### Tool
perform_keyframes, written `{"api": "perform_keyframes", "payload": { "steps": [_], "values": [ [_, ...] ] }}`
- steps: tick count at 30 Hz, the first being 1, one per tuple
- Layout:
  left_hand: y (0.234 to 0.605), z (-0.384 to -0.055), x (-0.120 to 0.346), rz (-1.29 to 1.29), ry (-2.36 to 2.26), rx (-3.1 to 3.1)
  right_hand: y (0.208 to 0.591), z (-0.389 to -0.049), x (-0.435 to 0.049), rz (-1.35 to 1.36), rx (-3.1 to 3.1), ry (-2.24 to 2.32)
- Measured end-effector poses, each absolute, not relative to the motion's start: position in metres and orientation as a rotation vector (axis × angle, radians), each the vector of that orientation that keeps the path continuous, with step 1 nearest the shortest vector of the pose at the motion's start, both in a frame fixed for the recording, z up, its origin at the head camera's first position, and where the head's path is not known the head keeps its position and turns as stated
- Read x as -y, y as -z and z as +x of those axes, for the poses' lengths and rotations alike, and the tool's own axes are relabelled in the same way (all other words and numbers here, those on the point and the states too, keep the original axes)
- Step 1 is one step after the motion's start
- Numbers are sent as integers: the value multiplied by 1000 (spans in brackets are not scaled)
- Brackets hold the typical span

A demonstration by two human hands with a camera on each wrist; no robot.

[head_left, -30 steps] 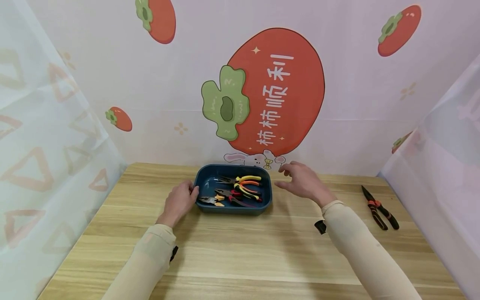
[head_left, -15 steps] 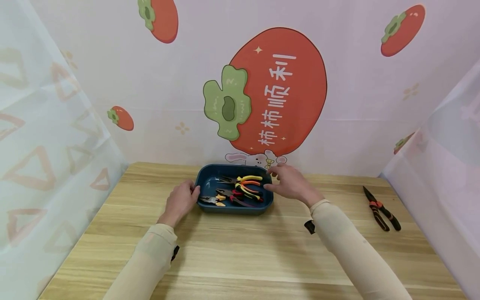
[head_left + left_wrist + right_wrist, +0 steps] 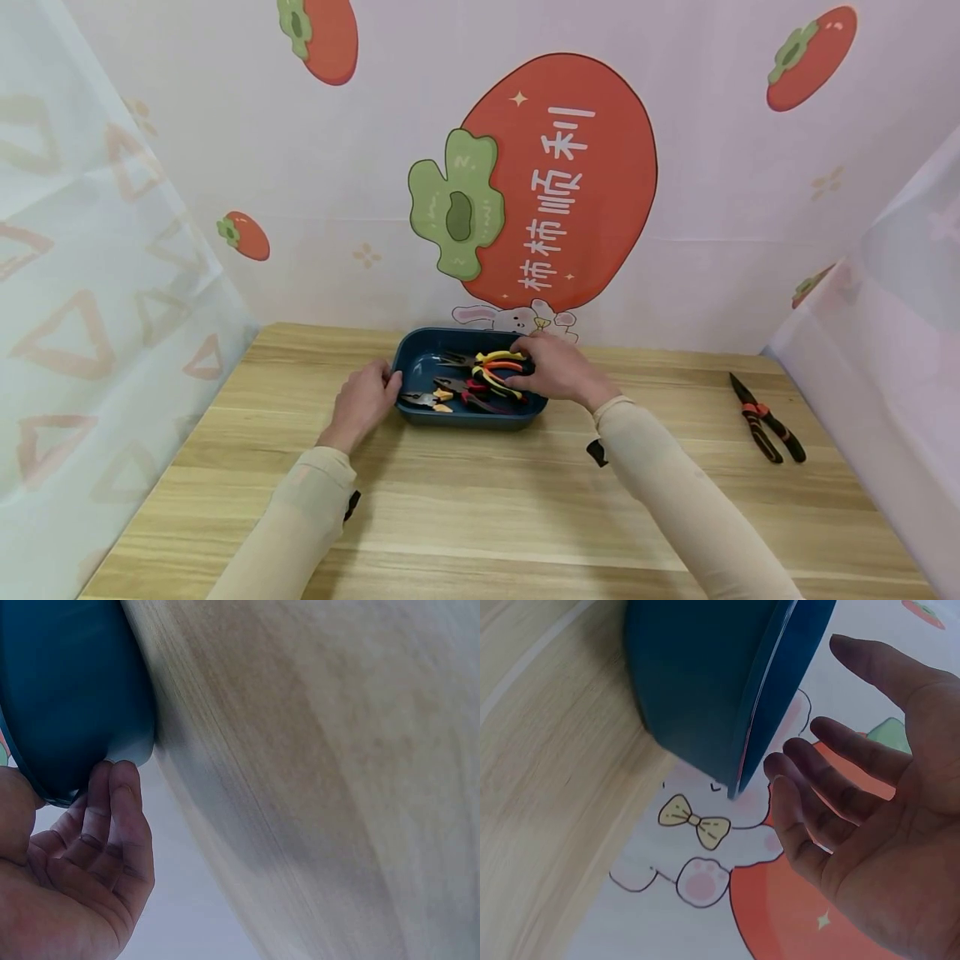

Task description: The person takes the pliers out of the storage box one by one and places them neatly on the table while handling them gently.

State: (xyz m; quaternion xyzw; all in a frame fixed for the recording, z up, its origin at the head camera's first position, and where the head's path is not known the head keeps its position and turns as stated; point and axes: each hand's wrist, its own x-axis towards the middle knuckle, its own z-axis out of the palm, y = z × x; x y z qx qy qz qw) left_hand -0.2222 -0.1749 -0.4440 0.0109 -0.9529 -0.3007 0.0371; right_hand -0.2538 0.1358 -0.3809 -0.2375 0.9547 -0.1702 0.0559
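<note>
A dark blue rectangular tray [image 3: 467, 421] stands near the back of the table with several pliers inside. My left hand [image 3: 363, 402] holds its left end, thumb at the rim and fingers against the outer wall, as the left wrist view shows. Over the tray's right end reaches my right hand [image 3: 561, 368], fingers spread above the rim with nothing between them in the right wrist view. Nearest to it are pliers with yellow and orange handles [image 3: 501, 357] and black-and-yellow handles [image 3: 491, 385]. Red-handled pliers [image 3: 480, 402] and small yellow-handled pliers [image 3: 424, 399] lie in front.
Another pair of pliers [image 3: 763, 421], with black and orange handles, lies on the wooden table [image 3: 480, 508] at the far right. A printed cloth backdrop [image 3: 697, 283] rises right behind the table, and cloth walls flank both sides.
My right hand has moved left, from beside the tray to over its right end above the plier handles. The left hand keeps its hold, and the tray stays in place.
</note>
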Motion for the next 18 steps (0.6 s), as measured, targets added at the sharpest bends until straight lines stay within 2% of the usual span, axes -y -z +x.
{"api": "perform_keyframes", "payload": {
  "steps": [18],
  "values": [
    [444,-222,175,33,931,2928,389,-271,-111,-747,-2818,425]
  ]
}}
